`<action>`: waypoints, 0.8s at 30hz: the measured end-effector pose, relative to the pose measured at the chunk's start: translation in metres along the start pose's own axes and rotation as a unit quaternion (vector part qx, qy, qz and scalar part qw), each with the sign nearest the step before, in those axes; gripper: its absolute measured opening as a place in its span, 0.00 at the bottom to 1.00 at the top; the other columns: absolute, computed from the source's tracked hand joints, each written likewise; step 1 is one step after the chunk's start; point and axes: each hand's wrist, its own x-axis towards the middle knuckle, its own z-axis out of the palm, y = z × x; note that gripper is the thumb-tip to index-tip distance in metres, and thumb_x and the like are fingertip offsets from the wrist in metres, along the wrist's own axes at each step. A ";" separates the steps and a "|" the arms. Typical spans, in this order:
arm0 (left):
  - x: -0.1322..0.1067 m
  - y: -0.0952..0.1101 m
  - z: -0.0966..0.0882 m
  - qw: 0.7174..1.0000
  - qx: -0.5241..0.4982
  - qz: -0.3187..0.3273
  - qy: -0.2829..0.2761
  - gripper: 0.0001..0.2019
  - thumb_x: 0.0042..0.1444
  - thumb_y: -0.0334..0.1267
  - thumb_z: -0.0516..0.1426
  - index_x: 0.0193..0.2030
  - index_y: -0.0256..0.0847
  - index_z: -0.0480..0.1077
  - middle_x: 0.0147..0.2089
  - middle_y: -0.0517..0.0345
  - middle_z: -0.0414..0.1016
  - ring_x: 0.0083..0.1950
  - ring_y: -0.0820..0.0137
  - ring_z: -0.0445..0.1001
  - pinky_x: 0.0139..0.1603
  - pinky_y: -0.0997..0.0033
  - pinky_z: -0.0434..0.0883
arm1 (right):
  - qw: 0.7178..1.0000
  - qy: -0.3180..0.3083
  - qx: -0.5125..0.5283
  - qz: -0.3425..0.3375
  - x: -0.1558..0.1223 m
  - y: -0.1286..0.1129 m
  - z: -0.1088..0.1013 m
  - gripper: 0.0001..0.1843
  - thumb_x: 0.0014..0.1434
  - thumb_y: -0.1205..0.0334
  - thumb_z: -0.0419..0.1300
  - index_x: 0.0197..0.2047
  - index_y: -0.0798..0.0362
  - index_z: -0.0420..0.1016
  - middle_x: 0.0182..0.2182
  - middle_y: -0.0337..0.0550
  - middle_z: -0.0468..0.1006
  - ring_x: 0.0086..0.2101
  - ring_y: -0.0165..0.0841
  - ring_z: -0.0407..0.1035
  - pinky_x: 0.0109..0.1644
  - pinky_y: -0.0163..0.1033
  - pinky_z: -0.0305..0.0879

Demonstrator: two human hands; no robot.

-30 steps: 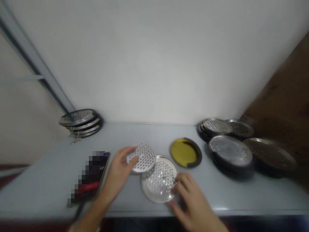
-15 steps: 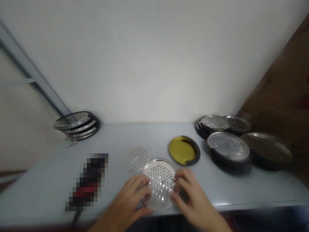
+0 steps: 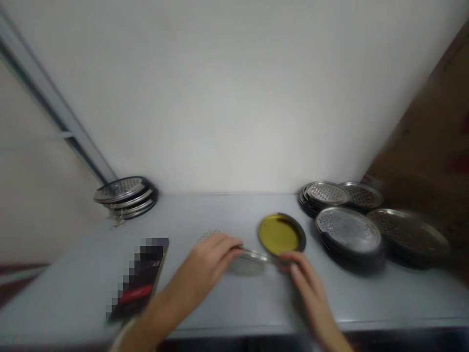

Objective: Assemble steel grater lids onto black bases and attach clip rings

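Pale grey counter (image 3: pixel 73 288) below a white wall (image 3: pixel 227 107): from here I see a perforated steel disc (image 3: pixel 249 264) tilted nearly edge-on, its width running left to right. My left hand (image 3: pixel 208 261) and right hand (image 3: pixel 300 278) pinch opposite edges. A second disc (image 3: pixel 208 236) lies half under my left hand; my right is nearer a gold-faced tray (image 3: pixel 280 234). Steel stacks (image 3: pixel 348 230) sit further right.

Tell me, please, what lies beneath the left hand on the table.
A perforated metal disc lies beneath the left hand. Only its far edge shows; the hand covers the rest.
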 end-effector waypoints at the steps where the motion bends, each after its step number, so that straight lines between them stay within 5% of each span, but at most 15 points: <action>1: 0.011 0.000 -0.001 1.000 -0.006 -0.017 0.001 0.12 0.70 0.39 0.51 0.48 0.43 0.76 0.45 0.55 0.82 0.47 0.64 0.79 0.51 0.66 0.73 | 1.000 0.005 0.010 0.006 0.001 0.001 0.000 0.16 0.72 0.49 0.52 0.54 0.47 0.73 0.51 0.45 0.77 0.53 0.39 0.71 0.58 0.39 0.67; 9: 0.069 -0.031 0.000 0.986 -0.031 -0.159 0.027 0.15 0.65 0.44 0.51 0.38 0.40 0.76 0.37 0.53 0.82 0.40 0.60 0.78 0.44 0.63 0.71 | 1.000 0.024 0.012 -0.009 0.004 -0.003 0.003 0.16 0.67 0.45 0.59 0.46 0.48 0.77 0.42 0.44 0.79 0.43 0.38 0.73 0.48 0.36 0.71; 12: 0.066 -0.038 -0.001 0.983 -0.046 -0.177 0.029 0.16 0.64 0.45 0.50 0.35 0.39 0.75 0.34 0.53 0.82 0.37 0.61 0.79 0.41 0.64 0.73 | 0.999 0.031 0.018 0.009 0.005 -0.001 0.005 0.17 0.66 0.45 0.60 0.46 0.49 0.77 0.41 0.45 0.79 0.42 0.38 0.74 0.47 0.37 0.72; 16: 0.032 -0.018 0.005 0.984 -0.071 -0.164 0.027 0.15 0.67 0.44 0.49 0.39 0.40 0.74 0.34 0.56 0.80 0.36 0.65 0.78 0.37 0.69 0.75 | 0.997 0.048 0.049 0.045 0.004 0.002 0.004 0.19 0.67 0.44 0.58 0.50 0.50 0.75 0.44 0.47 0.80 0.44 0.39 0.74 0.48 0.39 0.72; 18: 0.003 -0.004 0.013 0.993 -0.042 -0.101 0.032 0.12 0.70 0.41 0.50 0.42 0.42 0.73 0.34 0.59 0.79 0.33 0.69 0.77 0.34 0.73 0.74 | 0.995 0.065 0.065 0.050 0.003 0.002 0.003 0.20 0.69 0.44 0.54 0.51 0.49 0.74 0.45 0.47 0.80 0.44 0.39 0.74 0.47 0.39 0.72; 20: -0.028 0.006 0.022 0.998 0.010 0.050 0.033 0.11 0.71 0.36 0.50 0.43 0.43 0.73 0.35 0.59 0.80 0.36 0.70 0.79 0.39 0.74 0.76 | 0.993 0.077 0.069 0.047 0.003 0.002 0.002 0.20 0.70 0.43 0.52 0.50 0.49 0.75 0.45 0.47 0.80 0.45 0.39 0.74 0.47 0.38 0.72; 24: -0.076 0.006 0.044 0.964 0.145 0.223 -0.012 0.13 0.71 0.29 0.49 0.46 0.42 0.74 0.46 0.55 0.82 0.51 0.69 0.79 0.54 0.72 0.76 | 0.996 0.062 0.045 0.048 0.002 -0.002 0.001 0.19 0.70 0.43 0.53 0.46 0.49 0.76 0.42 0.44 0.79 0.42 0.38 0.73 0.46 0.37 0.70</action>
